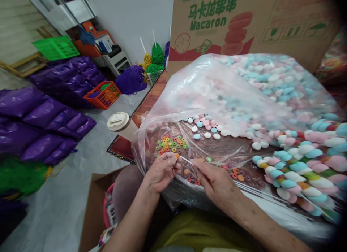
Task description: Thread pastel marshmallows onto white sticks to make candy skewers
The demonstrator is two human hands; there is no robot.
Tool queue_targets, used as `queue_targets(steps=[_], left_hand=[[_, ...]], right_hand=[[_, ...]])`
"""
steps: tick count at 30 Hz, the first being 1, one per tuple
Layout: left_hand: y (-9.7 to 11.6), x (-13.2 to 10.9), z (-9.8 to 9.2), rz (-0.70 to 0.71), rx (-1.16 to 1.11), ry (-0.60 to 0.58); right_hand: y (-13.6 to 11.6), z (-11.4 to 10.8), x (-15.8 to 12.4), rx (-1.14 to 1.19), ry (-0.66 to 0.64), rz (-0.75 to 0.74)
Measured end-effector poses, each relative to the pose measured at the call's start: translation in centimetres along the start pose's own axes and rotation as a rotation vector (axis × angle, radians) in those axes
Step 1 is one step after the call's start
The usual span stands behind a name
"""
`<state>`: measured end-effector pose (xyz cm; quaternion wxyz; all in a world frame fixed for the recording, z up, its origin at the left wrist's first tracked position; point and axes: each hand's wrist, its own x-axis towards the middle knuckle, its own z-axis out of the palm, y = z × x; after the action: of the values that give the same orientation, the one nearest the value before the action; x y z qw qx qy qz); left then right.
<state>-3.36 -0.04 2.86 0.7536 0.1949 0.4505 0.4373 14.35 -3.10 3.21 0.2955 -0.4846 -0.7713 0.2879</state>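
Olive cloth [195, 230] covers the lap. Above it, the left hand [163, 170] pinches an orange ring [177, 156]; the right hand [218, 180] pinches a white stick [186, 160] reaching across the narrow gap between them. Loose rings [167, 143] lie close ahead on the table [154, 95]; strung candy [298, 178] crowds the right; grey floor [65, 192] stretches past the left edge.

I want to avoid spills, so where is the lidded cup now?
In the head view, the lidded cup is at the left edge of the table, just left of the clear plastic and beyond the left hand.
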Motion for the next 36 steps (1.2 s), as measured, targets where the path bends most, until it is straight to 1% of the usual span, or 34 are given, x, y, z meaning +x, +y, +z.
queue_targets(steps=[2,3,4,5,7,8,9,10,11,12,14,16,18,19,21,23,24,25,27,28,30,32,33,34,36], left_hand=[[0.0,0.4,-0.5,0.051,0.089,0.054],[0.1,0.7,-0.9,0.111,0.193,0.115],[0.3,1.1,-1.2,0.191,0.349,0.192],[0.7,1.5,-1.4,0.281,0.557,0.269],[1.3,2.5,-1.2,0.463,1.044,0.373],[1.6,3.1,-0.7,0.544,1.267,0.38],[1.7,3.7,0.2,0.613,1.447,0.35],[1.7,4.5,1.3,0.665,1.575,0.298],[1.5,5.3,2.5,0.699,1.658,0.239],[1.3,6.2,3.9,0.699,1.709,0.177],[0.5,8.2,6.4,0.604,1.761,0.1],[-0.2,9.9,7.9,0.546,1.768,0.072],[-0.6,10.8,8.2,0.549,1.761,0.047],[-0.6,10.9,8.0,0.566,1.756,0.033],[-0.4,10.0,6.9,0.616,1.737,0.016],[0.1,8.4,5.3,0.68,1.704,0.012],[0.3,7.3,4.5,0.716,1.672,0.013],[0.4,6.3,3.7,0.754,1.615,0.014],[0.4,4.4,2.4,0.819,1.435,0.012],[0.2,3.6,2.0,0.842,1.328,0.013],[-0.4,2.4,1.9,0.86,1.138,0.001],[-1.0,1.6,2.3,0.827,1.02,-0.015],[-1.3,1.3,2.7,0.791,0.954,-0.008],[-1.6,1.0,3.0,0.744,0.874,0.01],[-2.0,0.4,3.6,0.644,0.677,0.064]], right_hand=[[0.5,-0.3,-0.1,-0.054,0.001,0.031],[1.0,-0.6,-0.1,-0.107,0.005,0.07],[1.6,-1.1,0.0,-0.176,0.015,0.121],[2.3,-1.5,0.0,-0.253,0.026,0.176],[3.8,-2.6,-0.1,-0.385,0.058,0.27],[4.4,-3.1,-0.2,-0.42,0.072,0.3],[4.8,-3.5,-0.4,-0.433,0.078,0.316],[5.1,-3.9,-0.6,-0.433,0.081,0.32],[5.2,-4.1,-0.8,-0.431,0.082,0.322],[5.3,-4.3,-1.0,-0.433,0.082,0.326],[5.3,-4.4,-0.8,-0.457,0.068,0.368],[5.4,-4.4,0.2,-0.499,0.047,0.446],[5.9,-4.2,2.3,-0.523,0.028,0.493],[6.3,-4.0,3.6,-0.523,0.023,0.492],[7.0,-3.6,6.2,-0.496,0.015,0.458],[7.2,-3.4,8.2,-0.446,-0.002,0.425],[7.1,-3.3,8.7,-0.413,-0.014,0.405],[6.7,-3.3,8.8,-0.377,-0.03,0.381],[5.6,-3.4,7.9,-0.293,-0.071,0.316],[4.8,-3.4,7.1,-0.19,-0.102,0.282],[3.3,-3.4,5.3,0.158,-0.171,0.235],[2.1,-2.9,3.8,0.557,-0.188,0.219],[1.6,-2.6,3.2,0.7,-0.173,0.22],[1.2,-2.3,2.9,0.776,-0.149,0.226],[0.8,-1.6,2.5,0.83,-0.116,0.245]])
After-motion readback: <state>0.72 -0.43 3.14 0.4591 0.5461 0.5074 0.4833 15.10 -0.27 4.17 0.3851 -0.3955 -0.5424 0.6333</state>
